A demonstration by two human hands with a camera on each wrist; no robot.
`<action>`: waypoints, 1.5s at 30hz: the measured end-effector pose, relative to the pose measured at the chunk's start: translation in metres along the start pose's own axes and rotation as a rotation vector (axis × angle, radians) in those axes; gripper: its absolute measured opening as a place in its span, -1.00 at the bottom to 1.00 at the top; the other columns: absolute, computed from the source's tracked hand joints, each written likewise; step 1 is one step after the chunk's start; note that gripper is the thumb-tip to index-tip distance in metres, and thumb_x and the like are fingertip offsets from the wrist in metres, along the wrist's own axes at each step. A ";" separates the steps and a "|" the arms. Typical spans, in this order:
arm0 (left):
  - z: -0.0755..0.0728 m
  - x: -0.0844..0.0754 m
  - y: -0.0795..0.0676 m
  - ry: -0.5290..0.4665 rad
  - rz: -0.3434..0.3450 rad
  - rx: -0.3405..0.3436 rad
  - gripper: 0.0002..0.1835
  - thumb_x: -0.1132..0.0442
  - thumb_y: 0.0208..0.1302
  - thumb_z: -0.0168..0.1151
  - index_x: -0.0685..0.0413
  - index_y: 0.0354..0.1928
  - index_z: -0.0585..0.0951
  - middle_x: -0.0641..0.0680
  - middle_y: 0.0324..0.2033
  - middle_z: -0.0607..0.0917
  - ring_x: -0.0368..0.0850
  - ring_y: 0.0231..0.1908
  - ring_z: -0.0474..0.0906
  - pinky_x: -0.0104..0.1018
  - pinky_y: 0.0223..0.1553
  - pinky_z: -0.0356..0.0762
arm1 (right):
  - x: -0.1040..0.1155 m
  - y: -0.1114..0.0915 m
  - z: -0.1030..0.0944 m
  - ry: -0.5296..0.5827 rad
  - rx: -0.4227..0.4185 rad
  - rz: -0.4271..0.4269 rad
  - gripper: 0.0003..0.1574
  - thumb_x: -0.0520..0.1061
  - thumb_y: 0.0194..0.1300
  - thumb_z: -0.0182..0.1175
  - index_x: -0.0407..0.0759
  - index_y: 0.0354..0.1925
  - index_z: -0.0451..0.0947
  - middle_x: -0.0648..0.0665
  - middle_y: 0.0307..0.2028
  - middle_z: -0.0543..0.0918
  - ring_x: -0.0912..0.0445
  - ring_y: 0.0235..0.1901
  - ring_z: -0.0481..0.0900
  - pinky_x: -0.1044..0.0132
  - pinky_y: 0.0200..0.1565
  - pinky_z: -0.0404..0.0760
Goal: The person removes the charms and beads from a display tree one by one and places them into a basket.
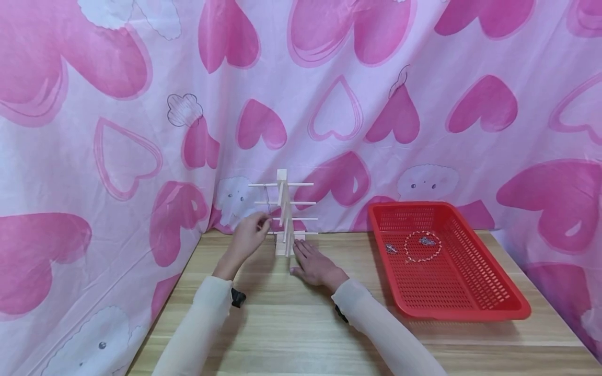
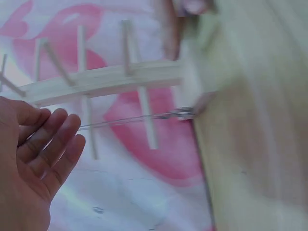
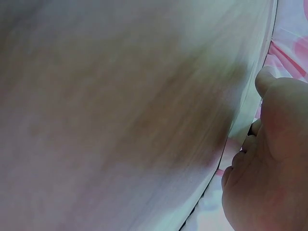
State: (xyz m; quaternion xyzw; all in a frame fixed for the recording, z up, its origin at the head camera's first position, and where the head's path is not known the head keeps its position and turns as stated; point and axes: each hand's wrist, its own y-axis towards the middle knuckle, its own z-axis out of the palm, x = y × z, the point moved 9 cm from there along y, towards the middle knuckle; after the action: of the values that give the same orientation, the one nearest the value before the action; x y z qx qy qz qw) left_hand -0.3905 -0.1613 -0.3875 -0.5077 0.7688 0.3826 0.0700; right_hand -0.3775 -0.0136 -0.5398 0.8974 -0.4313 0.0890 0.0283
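Observation:
A pale wooden stand [image 1: 282, 209] with several thin crosswise pegs rises from the table. From its left pegs hangs a thin silver necklace [image 2: 139, 118], its links bunched near the base in the left wrist view. My left hand [image 1: 251, 235] is beside the left pegs, thumb and bent fingers together at the chain, which passes behind the fingertips. On the other side my right hand [image 1: 317, 265] has its fingers stretched forward, with the tips at the stand's base [image 1: 299, 237]. In the right wrist view the right hand [image 3: 269, 159] fills the right edge.
To the right sits a red perforated basket [image 1: 456, 312] holding a beaded loop [image 1: 407, 253] and small silvery bunches [image 1: 391, 249]. The wood-grain table [image 1: 282, 334] meets a pink heart-print curtain [image 1: 301, 68] behind and at the left.

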 end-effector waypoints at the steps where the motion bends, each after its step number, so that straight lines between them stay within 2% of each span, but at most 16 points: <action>1: -0.006 -0.002 0.003 -0.013 0.005 -0.033 -0.86 0.26 0.35 0.20 0.15 -0.22 0.69 0.03 -0.42 0.72 -0.13 -0.38 0.63 -0.25 -0.31 0.68 | 0.000 0.000 0.000 0.003 0.005 0.003 -0.03 0.29 0.51 -0.17 -0.23 0.55 -0.21 -0.21 0.57 -0.16 -0.12 0.56 -0.20 0.01 0.55 -0.07; 7: -0.031 -0.014 0.015 -0.045 0.017 -0.192 -0.85 0.23 0.35 0.21 0.15 -0.22 0.69 0.01 -0.48 0.72 -0.15 -0.43 0.63 -0.30 -0.40 0.61 | 0.003 -0.003 -0.003 -0.007 0.028 0.014 -0.04 0.30 0.52 -0.20 -0.21 0.56 -0.22 -0.18 0.58 -0.18 -0.10 0.57 -0.21 0.04 0.56 -0.06; 11: -0.045 -0.021 0.023 -0.050 0.035 -0.278 -0.85 0.24 0.35 0.21 0.15 -0.26 0.70 0.05 -0.49 0.74 -0.11 -0.46 0.66 -0.27 -0.39 0.65 | 0.002 -0.003 -0.004 -0.011 0.023 0.014 -0.03 0.30 0.51 -0.18 -0.21 0.56 -0.19 -0.18 0.58 -0.16 -0.09 0.57 -0.18 0.04 0.55 -0.04; 15: -0.056 -0.025 0.028 -0.041 0.040 -0.342 -0.85 0.26 0.34 0.21 0.18 -0.27 0.70 0.07 -0.47 0.76 -0.07 -0.48 0.68 -0.21 -0.39 0.68 | 0.002 -0.004 -0.003 -0.010 0.021 0.009 -0.03 0.31 0.51 -0.18 -0.21 0.56 -0.18 -0.18 0.58 -0.16 -0.08 0.57 -0.18 0.05 0.55 -0.04; 21: -0.064 -0.028 0.034 0.021 0.037 -0.398 -0.84 0.26 0.34 0.20 0.18 -0.27 0.71 0.11 -0.45 0.76 -0.04 -0.46 0.69 -0.15 -0.38 0.68 | 0.002 -0.004 -0.004 0.001 0.017 0.012 -0.03 0.31 0.51 -0.19 -0.20 0.56 -0.20 -0.17 0.58 -0.18 -0.07 0.57 -0.20 0.06 0.56 -0.05; 29: -0.061 -0.027 0.037 0.017 0.005 -0.431 -0.85 0.29 0.32 0.22 0.21 -0.26 0.72 0.14 -0.41 0.76 -0.01 -0.44 0.69 -0.15 -0.36 0.70 | 0.002 -0.004 -0.005 0.002 0.024 0.015 -0.03 0.31 0.50 -0.17 -0.20 0.56 -0.20 -0.17 0.58 -0.17 -0.08 0.57 -0.19 0.05 0.55 -0.05; 37: -0.049 -0.023 0.043 -0.018 -0.064 -0.372 -0.81 0.23 0.34 0.22 0.21 -0.18 0.71 0.14 -0.34 0.75 -0.01 -0.38 0.70 -0.16 -0.27 0.70 | 0.001 -0.003 -0.004 0.007 0.030 0.018 -0.02 0.30 0.50 -0.17 -0.21 0.56 -0.21 -0.19 0.58 -0.18 -0.10 0.57 -0.20 0.02 0.55 -0.05; 45: -0.042 -0.017 0.045 -0.033 -0.147 -0.344 -0.79 0.15 0.35 0.21 0.12 -0.19 0.72 0.07 -0.38 0.77 -0.06 -0.38 0.68 -0.16 -0.32 0.67 | 0.001 -0.002 -0.003 -0.006 0.027 0.012 -0.01 0.33 0.49 -0.17 -0.20 0.56 -0.21 -0.17 0.58 -0.18 -0.09 0.57 -0.19 0.04 0.55 -0.04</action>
State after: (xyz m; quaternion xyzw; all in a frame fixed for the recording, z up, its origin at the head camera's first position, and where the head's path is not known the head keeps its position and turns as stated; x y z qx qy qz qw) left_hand -0.4082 -0.1677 -0.3262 -0.5605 0.6517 0.5105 0.0225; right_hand -0.3755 -0.0130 -0.5363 0.8954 -0.4353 0.0924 0.0143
